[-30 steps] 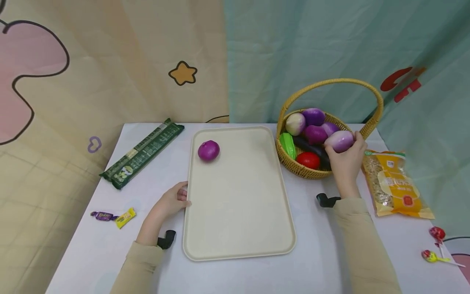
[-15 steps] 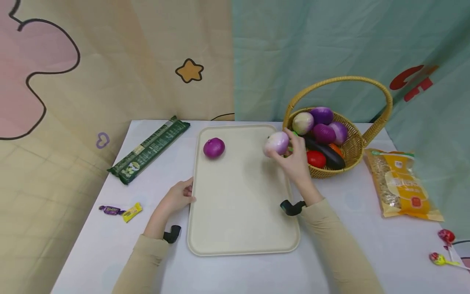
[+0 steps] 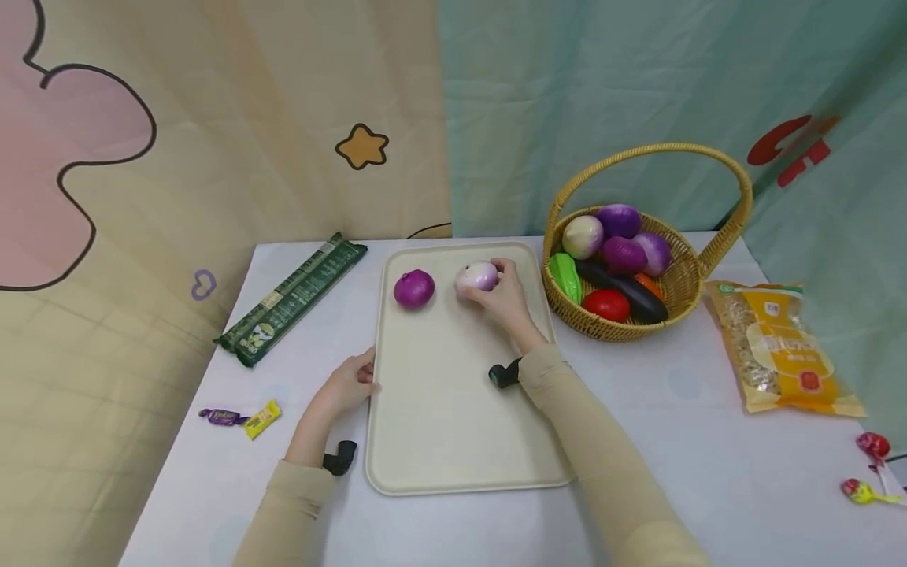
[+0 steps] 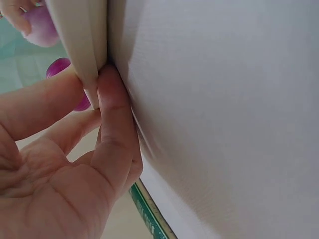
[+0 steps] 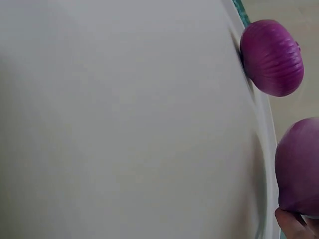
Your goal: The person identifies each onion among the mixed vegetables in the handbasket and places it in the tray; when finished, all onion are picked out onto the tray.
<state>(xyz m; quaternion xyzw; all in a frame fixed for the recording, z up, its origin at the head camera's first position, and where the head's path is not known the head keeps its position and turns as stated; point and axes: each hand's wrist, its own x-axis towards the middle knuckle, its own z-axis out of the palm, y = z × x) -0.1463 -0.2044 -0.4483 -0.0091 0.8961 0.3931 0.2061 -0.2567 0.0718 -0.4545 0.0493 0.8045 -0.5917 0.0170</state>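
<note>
My right hand holds a purple-and-white turnip over the upper part of the cream tray. Fingertips grip one end of it in the right wrist view; whether it touches the tray I cannot tell. To its left, a dark purple onion sits on the tray. At the tray's left edge, my left hand pinches the rim. In the left wrist view its thumb lies on the upper side and fingers reach under the rim.
Right of the tray stands a handled wicker basket with several vegetables. A yellow bag of grain and lollipops lie farther right. On the left are a long green packet and two wrapped candies.
My right hand has lifted the turnip from the basket and carried it left over the tray, close to the onion. The left hand keeps its place on the rim.
</note>
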